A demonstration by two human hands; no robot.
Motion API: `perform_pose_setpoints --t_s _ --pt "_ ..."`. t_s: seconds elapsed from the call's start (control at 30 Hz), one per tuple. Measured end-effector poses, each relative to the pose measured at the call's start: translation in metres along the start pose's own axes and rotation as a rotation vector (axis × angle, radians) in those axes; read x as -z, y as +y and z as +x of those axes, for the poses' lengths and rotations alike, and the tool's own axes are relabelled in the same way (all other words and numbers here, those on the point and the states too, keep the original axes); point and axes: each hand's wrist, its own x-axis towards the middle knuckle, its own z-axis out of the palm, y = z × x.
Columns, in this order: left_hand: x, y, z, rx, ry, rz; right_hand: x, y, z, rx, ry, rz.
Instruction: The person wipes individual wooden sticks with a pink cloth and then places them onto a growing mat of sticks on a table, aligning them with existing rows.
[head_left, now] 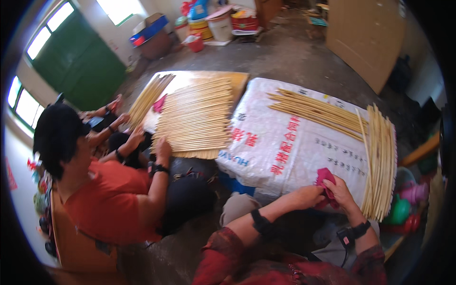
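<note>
Near the front edge of the table, a crumpled magenta cloth (326, 175) is bunched between my two hands. My left hand (308, 195) grips it from the left, its fingertips partly hidden by the folds. From the other side my right hand (339, 190) pinches the same cloth. Beneath them lies a white printed woven sack (266, 142) covering the table. To the right of my hands a bundle of pale slender sticks (380, 161) runs from front to back. Another bundle of sticks (318, 114) lies slantwise at the far side of the sack.
On my left, a person in an orange top (114, 194) handles a row of sticks (194, 118) on a wooden board (240, 78). More hands show beyond. Plastic basins (399, 211) stand at the right, buckets (221, 26) at the back, and a wooden door (365, 38) at far right.
</note>
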Motion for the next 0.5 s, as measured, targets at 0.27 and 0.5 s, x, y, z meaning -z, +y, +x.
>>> perform_pose_setpoints --t_s 0.27,0.5 --pt "0.022 0.007 -0.004 0.143 0.107 -0.134 0.014 0.008 0.002 0.054 0.016 -0.42" --pt "0.015 -0.001 0.006 0.241 0.023 -0.201 0.066 0.004 0.007 0.166 0.436 -0.998"
